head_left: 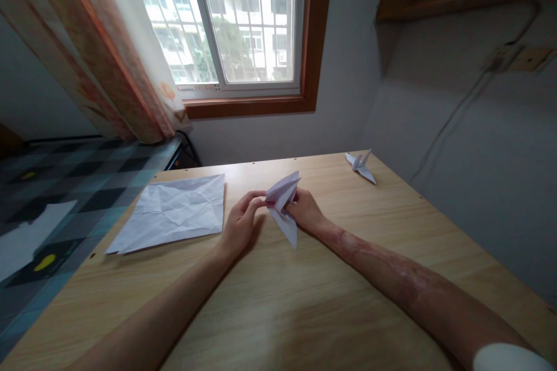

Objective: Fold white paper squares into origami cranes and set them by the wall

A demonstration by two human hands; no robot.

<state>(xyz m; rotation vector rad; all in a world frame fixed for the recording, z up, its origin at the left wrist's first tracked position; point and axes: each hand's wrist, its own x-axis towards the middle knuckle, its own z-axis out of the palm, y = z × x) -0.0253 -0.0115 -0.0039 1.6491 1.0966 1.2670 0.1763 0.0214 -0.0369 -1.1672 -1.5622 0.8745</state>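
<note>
Wooden table (270, 301), pale top. Folded white paper (282, 197) at mid-table, its pointed flaps spread; whether it touches the tabletop, cannot tell. Left hand (241, 221): thumb and forefinger closed in a pinch on the paper's left edge. Right hand (308, 210): fingers bent in, gripping the paper's right side; tips partly hidden behind it. Finished paper crane (360, 167) at the table's far right corner. Creased white sheets (174, 211) on the table's left part. Window (243, 23) beyond the table's far edge.
</note>
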